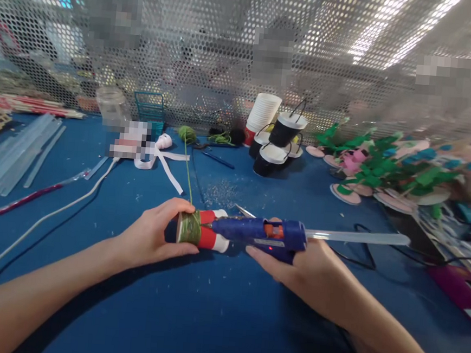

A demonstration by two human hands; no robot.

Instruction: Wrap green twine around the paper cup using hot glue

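Note:
My left hand (158,230) grips a red and white paper cup (214,241) lying on its side, fingers on the end wound with green yarn (189,228). From the winding, a strand of yarn runs back to a green ball (186,134). In my right hand (301,269) is a blue hot glue gun (251,230), a long clear glue stick (357,237) jutting from its rear. The nozzle is at the cup's side, beside the edge of the yarn; whether it touches is unclear. Partly behind the gun lies a pointed metal tool (244,211).
Black-wrapped cups with handles (270,156) and a stack of white cups (264,113) stand at the back. Green paper plants (362,165) crowd the right. Glue sticks (21,154), white ribbon (168,171) and a white cable (53,211) lie left. A perforated metal screen (213,49) rises behind.

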